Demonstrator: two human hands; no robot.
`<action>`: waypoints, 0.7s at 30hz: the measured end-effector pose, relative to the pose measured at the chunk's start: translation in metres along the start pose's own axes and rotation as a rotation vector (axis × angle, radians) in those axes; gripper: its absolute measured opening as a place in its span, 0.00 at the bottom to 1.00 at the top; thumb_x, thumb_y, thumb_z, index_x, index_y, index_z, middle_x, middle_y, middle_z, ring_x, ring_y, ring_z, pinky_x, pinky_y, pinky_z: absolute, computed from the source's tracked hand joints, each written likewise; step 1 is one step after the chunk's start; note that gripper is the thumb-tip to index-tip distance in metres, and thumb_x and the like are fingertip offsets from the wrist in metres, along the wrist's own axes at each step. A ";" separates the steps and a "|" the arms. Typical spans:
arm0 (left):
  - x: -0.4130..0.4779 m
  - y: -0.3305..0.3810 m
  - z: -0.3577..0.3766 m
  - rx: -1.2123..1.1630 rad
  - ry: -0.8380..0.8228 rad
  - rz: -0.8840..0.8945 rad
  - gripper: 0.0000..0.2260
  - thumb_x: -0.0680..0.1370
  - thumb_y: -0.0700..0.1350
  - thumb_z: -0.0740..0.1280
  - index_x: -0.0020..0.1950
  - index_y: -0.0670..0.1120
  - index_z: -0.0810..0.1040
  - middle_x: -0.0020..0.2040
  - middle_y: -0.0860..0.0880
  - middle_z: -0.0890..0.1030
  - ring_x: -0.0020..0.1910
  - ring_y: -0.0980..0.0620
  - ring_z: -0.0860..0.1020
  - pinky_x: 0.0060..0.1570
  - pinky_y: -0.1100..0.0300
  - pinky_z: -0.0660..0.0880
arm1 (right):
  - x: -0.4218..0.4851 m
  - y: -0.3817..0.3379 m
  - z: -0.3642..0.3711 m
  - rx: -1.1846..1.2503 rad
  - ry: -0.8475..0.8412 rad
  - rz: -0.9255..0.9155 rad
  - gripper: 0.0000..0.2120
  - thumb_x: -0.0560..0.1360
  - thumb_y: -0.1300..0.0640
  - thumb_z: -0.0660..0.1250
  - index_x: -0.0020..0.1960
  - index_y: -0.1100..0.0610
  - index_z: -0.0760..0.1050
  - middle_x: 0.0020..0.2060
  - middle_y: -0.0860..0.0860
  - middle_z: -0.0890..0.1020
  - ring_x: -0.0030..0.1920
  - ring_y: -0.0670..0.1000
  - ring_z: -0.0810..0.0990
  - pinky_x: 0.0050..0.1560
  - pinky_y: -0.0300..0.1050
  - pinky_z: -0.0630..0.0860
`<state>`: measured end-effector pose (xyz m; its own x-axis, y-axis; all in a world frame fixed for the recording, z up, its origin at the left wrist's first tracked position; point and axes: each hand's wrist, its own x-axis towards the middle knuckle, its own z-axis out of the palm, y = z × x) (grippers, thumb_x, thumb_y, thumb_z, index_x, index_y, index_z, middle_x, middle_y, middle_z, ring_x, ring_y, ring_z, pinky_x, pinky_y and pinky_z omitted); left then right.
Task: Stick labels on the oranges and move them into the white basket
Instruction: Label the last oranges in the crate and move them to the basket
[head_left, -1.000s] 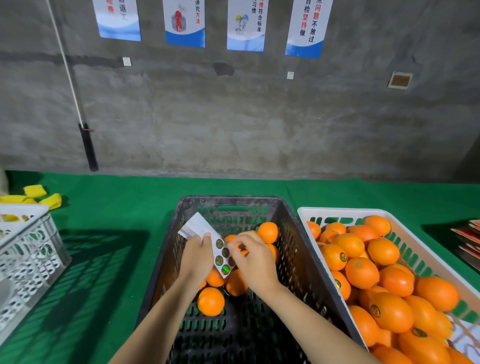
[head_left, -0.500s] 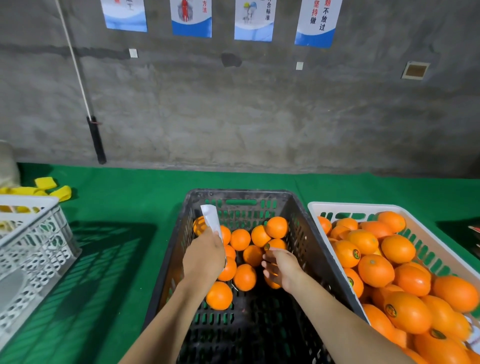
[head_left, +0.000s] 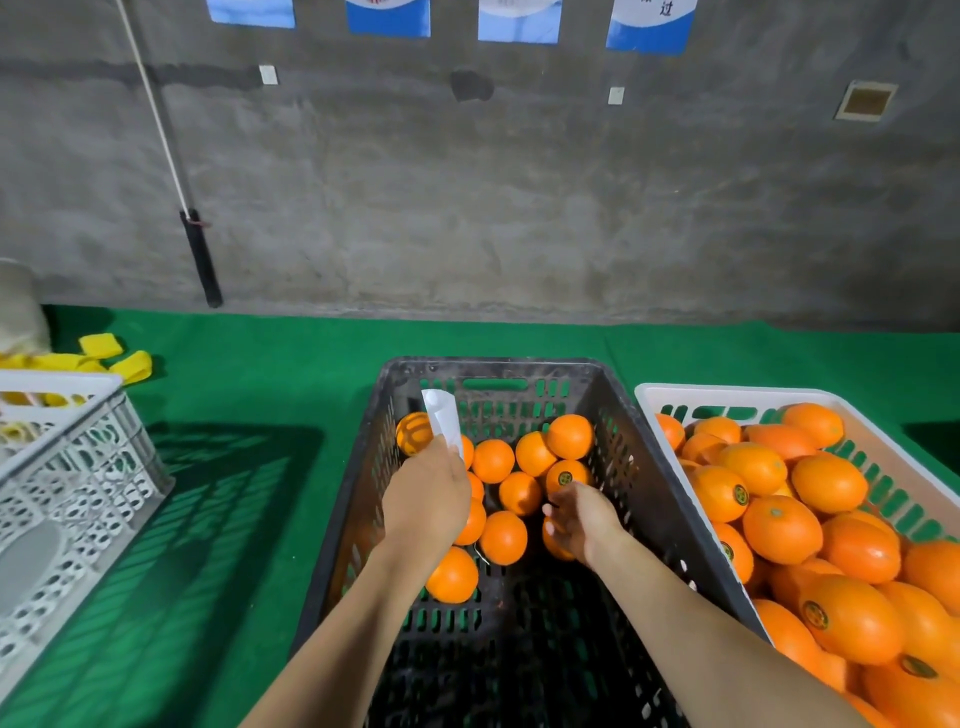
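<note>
Gripping label sheet (head_left: 441, 422), left hand (head_left: 426, 499) over black crate (head_left: 358, 499); right hand (head_left: 582, 519) (fingers loosely spread, holding nothing) beside labelled orange (head_left: 567, 475); white basket (head_left: 670, 395) alongside.

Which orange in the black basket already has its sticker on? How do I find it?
Look in the black basket, at the pile of oranges toward its far end. Just beyond the right hand sits the labelled orange, the only one there showing a round dark sticker.

Perforated black plastic crate (head_left: 613, 415), glossy dimpled oranges (head_left: 831, 483), rough concrete wall (head_left: 519, 208), green felt-like mat (head_left: 260, 374).
</note>
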<state>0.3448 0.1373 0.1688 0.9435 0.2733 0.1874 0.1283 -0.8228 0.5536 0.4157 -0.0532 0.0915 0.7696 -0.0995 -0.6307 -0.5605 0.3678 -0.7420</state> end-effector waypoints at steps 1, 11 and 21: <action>0.000 0.000 0.001 -0.002 0.000 0.000 0.12 0.86 0.49 0.51 0.46 0.48 0.67 0.33 0.54 0.69 0.31 0.57 0.70 0.27 0.60 0.59 | 0.001 0.000 0.001 0.018 0.005 0.007 0.09 0.81 0.60 0.62 0.60 0.61 0.74 0.53 0.59 0.80 0.43 0.55 0.79 0.35 0.48 0.70; -0.001 0.000 0.001 -0.031 0.012 0.008 0.11 0.86 0.48 0.52 0.45 0.49 0.66 0.32 0.55 0.68 0.30 0.58 0.69 0.27 0.61 0.58 | 0.007 -0.006 0.015 0.108 0.135 0.060 0.15 0.83 0.60 0.62 0.67 0.64 0.72 0.65 0.60 0.79 0.56 0.60 0.82 0.40 0.49 0.74; 0.002 -0.001 0.002 -0.034 0.013 -0.004 0.16 0.86 0.48 0.53 0.37 0.53 0.60 0.31 0.53 0.70 0.29 0.57 0.70 0.26 0.60 0.59 | 0.017 0.002 0.006 0.149 0.086 0.052 0.20 0.83 0.64 0.57 0.75 0.65 0.65 0.73 0.61 0.70 0.72 0.58 0.71 0.45 0.41 0.74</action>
<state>0.3469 0.1377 0.1675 0.9389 0.2832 0.1955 0.1213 -0.8041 0.5820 0.4294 -0.0482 0.0812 0.7083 -0.1535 -0.6890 -0.5420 0.5070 -0.6702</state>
